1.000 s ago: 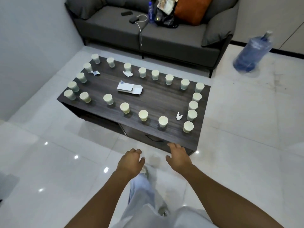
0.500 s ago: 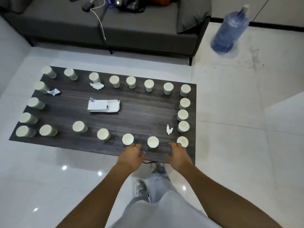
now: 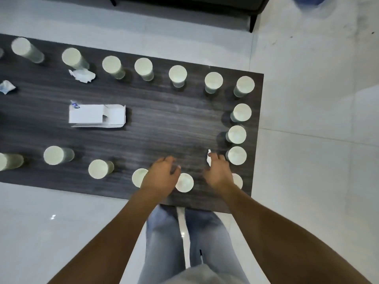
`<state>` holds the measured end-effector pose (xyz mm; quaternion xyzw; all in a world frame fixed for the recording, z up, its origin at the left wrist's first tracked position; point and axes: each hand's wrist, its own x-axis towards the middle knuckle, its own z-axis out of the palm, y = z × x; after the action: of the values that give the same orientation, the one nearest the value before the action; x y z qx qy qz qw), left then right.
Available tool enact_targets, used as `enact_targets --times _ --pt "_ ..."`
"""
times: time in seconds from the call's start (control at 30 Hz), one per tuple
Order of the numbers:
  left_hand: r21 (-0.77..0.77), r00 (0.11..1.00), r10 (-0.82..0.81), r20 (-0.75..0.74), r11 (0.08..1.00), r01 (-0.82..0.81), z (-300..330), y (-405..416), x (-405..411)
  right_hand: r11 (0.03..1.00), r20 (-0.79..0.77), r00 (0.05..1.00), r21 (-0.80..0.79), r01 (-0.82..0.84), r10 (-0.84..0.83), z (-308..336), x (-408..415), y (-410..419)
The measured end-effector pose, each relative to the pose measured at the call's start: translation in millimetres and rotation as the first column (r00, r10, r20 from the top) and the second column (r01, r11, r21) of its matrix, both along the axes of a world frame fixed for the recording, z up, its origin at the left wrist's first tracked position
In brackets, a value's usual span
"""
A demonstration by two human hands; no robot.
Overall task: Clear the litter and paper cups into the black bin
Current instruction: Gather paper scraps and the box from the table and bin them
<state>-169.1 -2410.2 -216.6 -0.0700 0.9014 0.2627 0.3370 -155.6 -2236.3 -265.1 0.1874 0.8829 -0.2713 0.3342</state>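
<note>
Several pale paper cups ring the dark wooden table (image 3: 164,124). My left hand (image 3: 162,177) hovers over the near edge between two cups, one at its left (image 3: 138,177) and one at its right (image 3: 184,182), fingers apart and holding nothing. My right hand (image 3: 218,173) reaches over a small white paper scrap (image 3: 208,158), fingertips at it, not closed on it. Another cup (image 3: 238,181) is partly hidden by my right wrist. A flattened white carton (image 3: 96,115) and crumpled papers (image 3: 83,75) lie further left. No black bin is in view.
The sofa's dark base and a leg (image 3: 253,23) stand beyond the table. A blue water jug (image 3: 307,0) is cut off at the top right. White tiled floor (image 3: 317,160) surrounds the table. My legs in jeans (image 3: 184,242) stand at the near edge.
I have stepped up to the table and the view has tilted down. Both hands moved forward over the near cups, the right one reaching the paper scrap.
</note>
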Motion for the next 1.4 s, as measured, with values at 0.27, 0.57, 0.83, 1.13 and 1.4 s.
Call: enact_targets --times 0.27,0.57,0.83,1.13,1.4 --pt "0.035 0.999 -0.039 0.017 0.999 0.039 -95 -5 -16 0.987 0.012 0.993 0.108 0.117 -0.119 -103 -4 -3" --pt "0.037 0.995 -0.082 0.065 0.996 0.079 -131 -10 -3 0.992 -0.114 0.986 0.032 0.124 -0.119 -131 7 -5" --pt "0.081 0.999 -0.028 -0.015 0.996 0.030 -104 -4 -21 0.982 -0.278 0.960 -0.184 -0.044 -0.009 -88 -6 -32" --pt "0.178 0.996 0.078 -0.037 0.982 -0.071 -73 -19 -29 0.946 -0.326 0.940 -0.258 -0.195 0.105 -38 -19 -61" --pt "0.207 0.970 0.232 -0.078 0.955 -0.211 -80 -32 -12 0.911 -0.352 0.905 -0.243 -0.333 0.238 -38 -15 -80"
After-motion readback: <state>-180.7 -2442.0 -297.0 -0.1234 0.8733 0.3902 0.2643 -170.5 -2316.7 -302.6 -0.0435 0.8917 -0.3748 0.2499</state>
